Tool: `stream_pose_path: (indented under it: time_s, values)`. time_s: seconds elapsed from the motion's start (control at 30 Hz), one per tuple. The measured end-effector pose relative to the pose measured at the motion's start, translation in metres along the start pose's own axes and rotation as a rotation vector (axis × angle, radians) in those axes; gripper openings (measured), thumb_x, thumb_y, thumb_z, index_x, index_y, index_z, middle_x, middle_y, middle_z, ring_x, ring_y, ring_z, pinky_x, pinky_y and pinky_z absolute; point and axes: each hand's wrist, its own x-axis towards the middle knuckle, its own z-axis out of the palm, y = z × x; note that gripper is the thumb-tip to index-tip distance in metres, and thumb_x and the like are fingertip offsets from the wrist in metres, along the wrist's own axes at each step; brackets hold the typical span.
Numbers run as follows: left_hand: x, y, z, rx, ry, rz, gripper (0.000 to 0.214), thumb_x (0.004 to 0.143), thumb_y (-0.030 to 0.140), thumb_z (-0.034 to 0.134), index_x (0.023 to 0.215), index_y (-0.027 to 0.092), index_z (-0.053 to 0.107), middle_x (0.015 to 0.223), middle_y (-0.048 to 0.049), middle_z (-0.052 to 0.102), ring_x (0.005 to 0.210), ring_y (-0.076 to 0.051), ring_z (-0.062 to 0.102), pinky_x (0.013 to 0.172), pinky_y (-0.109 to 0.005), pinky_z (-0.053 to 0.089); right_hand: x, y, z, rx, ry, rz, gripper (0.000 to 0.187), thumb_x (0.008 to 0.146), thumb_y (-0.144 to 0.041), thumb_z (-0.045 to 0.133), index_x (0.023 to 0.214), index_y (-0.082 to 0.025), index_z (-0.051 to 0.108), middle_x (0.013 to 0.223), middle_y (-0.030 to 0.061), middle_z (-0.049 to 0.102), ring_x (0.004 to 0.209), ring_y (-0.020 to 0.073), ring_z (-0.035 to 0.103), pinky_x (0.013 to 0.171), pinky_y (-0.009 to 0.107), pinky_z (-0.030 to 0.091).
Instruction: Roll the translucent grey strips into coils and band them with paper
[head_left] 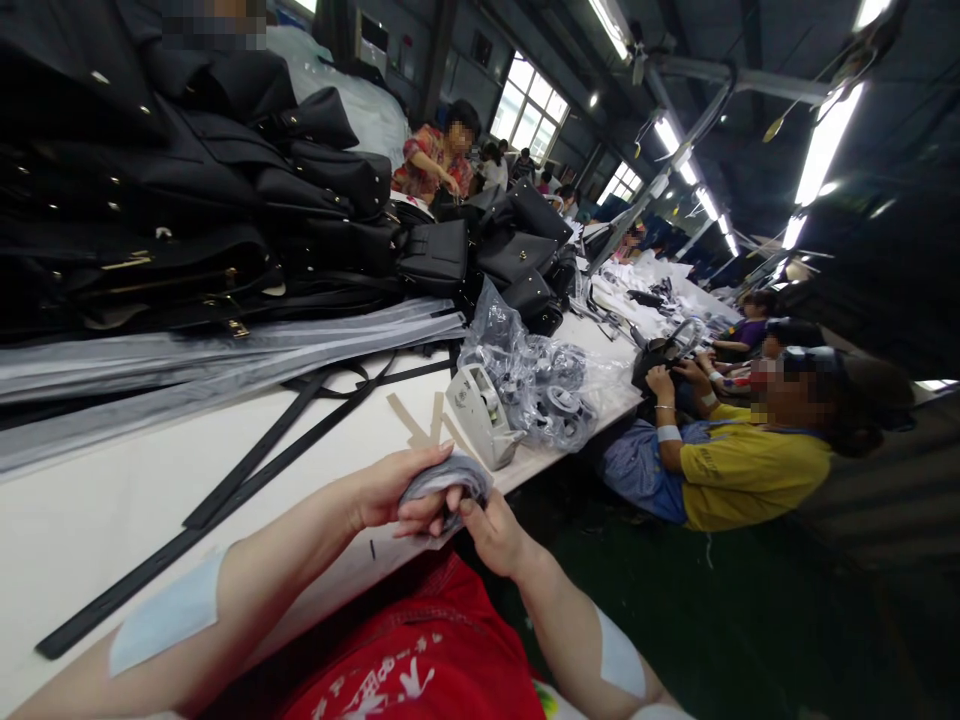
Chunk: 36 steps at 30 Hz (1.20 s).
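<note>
A coiled strap in a greyish plastic sleeve (466, 474) is held between both hands at the table's front edge. My left hand (411, 496) is closed round the coil, thumb on top and fingers through its inside. At the coil's right side my right hand (495, 532) pinches it between thumb and fingers. Just beyond the hands stands a white tape dispenser (480, 412). Strips of tan tape (409, 418) lie or stick beside it. To the left, bare black straps (255, 460) stretch across the white table (150, 500).
Long straps in plastic sleeves (300, 355) lie behind the bare ones. Black bags (322, 190) are heaped high at the back left. A pile of clear plastic with coiled straps (540, 380) sits past the dispenser. A co-worker in yellow (750, 465) sits at the right, others farther back.
</note>
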Motion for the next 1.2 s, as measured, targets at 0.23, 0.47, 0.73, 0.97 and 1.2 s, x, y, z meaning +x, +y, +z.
stream_pose_path:
  time_s: [0.23, 0.47, 0.73, 0.97, 1.2]
  values:
    - [0.010, 0.005, 0.002, 0.565, 0.575, 0.282, 0.046, 0.087, 0.059, 0.048, 0.096, 0.017, 0.066, 0.076, -0.0030, 0.070, 0.068, -0.017, 0.062, 0.069, -0.029, 0.051, 0.001, 0.004, -0.023, -0.471, 0.248, 0.092, 0.044, 0.090, -0.058, 0.049, 0.096, -0.017, 0.061, 0.079, 0.0058, 0.066, 0.074, 0.0194, 0.063, 0.071, 0.029, 0.048]
    - [0.015, -0.006, 0.010, 0.821, 0.572, 0.331, 0.039, 0.088, 0.050, 0.049, 0.104, 0.021, 0.070, 0.095, -0.0055, 0.072, 0.075, -0.018, 0.064, 0.068, -0.027, 0.053, 0.005, 0.006, -0.023, -0.589, 0.176, 0.129, 0.042, 0.090, -0.056, 0.050, 0.090, -0.016, 0.064, 0.081, 0.0054, 0.066, 0.076, 0.0185, 0.061, 0.071, 0.027, 0.045]
    - [0.017, -0.002, 0.000, 0.473, 0.745, 0.322, 0.050, 0.082, 0.059, 0.053, 0.103, 0.015, 0.064, 0.051, 0.0065, 0.047, 0.041, -0.009, 0.044, 0.039, -0.018, 0.036, 0.006, 0.022, -0.015, -0.085, 0.164, 0.089, 0.049, 0.081, -0.061, 0.060, 0.099, -0.016, 0.059, 0.081, 0.0031, 0.063, 0.071, 0.0164, 0.059, 0.066, 0.028, 0.051]
    - [0.013, 0.000, 0.001, 0.444, 0.664, 0.219, 0.062, 0.086, 0.067, 0.040, 0.102, 0.013, 0.066, 0.053, 0.0038, 0.049, 0.043, -0.009, 0.044, 0.042, -0.020, 0.038, 0.004, 0.009, -0.001, -0.185, 0.172, 0.035, 0.027, 0.089, -0.037, 0.056, 0.108, -0.018, 0.060, 0.103, 0.0066, 0.068, 0.094, 0.0201, 0.063, 0.087, 0.034, 0.051]
    - [0.014, -0.003, -0.008, 0.542, 0.556, 0.167, 0.057, 0.083, 0.065, 0.050, 0.103, 0.016, 0.069, 0.063, 0.0019, 0.055, 0.050, -0.010, 0.047, 0.047, -0.021, 0.041, 0.001, 0.009, -0.009, -0.266, 0.119, 0.067, 0.028, 0.092, -0.033, 0.052, 0.112, -0.016, 0.059, 0.105, 0.0070, 0.067, 0.097, 0.0203, 0.063, 0.089, 0.034, 0.049]
